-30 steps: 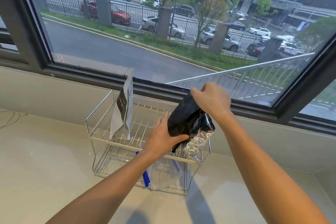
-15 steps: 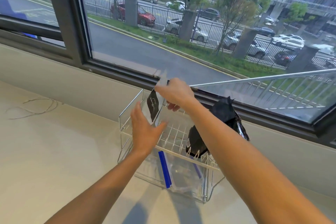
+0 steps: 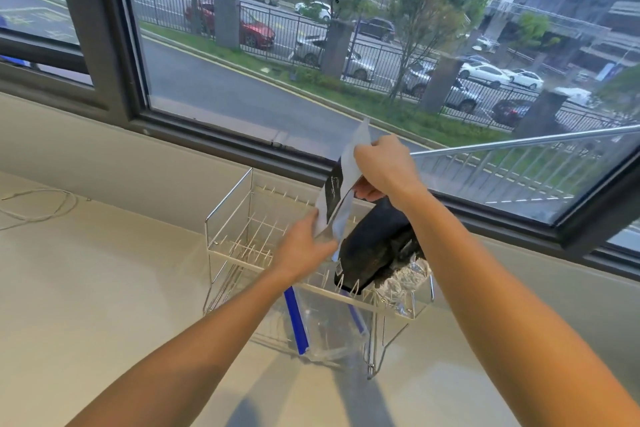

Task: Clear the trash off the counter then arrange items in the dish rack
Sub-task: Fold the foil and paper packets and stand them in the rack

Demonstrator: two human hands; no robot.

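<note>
A two-tier wire dish rack stands on the pale counter under the window. A black foil pouch leans upright in the right of its top tier. A clear zip bag with blue strips sits in the lower tier. I hold a white and black flat packet above the rack's middle. My right hand pinches its top edge. My left hand grips its bottom edge, just left of the black pouch.
A dark window frame and pale sill wall run right behind the rack. A thin loose wire lies on the counter at far left. Bare counter spreads left and in front of the rack.
Both hands let go of the black pouch, which stays in the rack's right side. They took the white and black packet from the left and carried it towards the middle.
</note>
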